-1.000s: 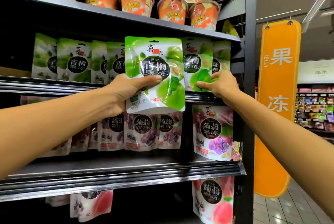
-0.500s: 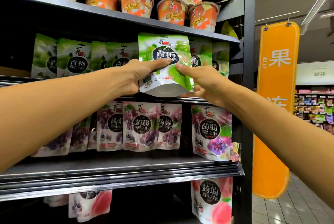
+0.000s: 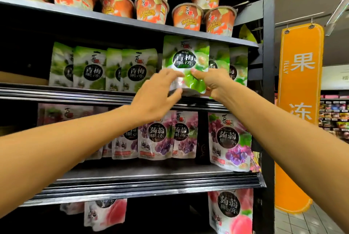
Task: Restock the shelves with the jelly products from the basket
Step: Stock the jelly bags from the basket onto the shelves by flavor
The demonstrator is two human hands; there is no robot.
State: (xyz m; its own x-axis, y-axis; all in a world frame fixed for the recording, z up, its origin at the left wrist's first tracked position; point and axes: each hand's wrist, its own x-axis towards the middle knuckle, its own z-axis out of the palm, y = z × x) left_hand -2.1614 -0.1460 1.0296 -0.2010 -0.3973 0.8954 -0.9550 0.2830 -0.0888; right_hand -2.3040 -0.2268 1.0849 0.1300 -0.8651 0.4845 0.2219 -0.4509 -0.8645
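- Green jelly pouch (image 3: 186,63) stands upright on the middle shelf (image 3: 75,94).
- Right hand (image 3: 211,80) pinches its lower front.
- Left hand (image 3: 156,97), blurred, fingers spread loose beside it.

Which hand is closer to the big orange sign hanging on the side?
The right hand. It is on the green jelly pouch, nearer the orange sign. The left hand is on the pouch's other side, farther from the sign.

Two bare forearms and hands (image 3: 188,90) — no sleeves, rings, watch or gloves in view.
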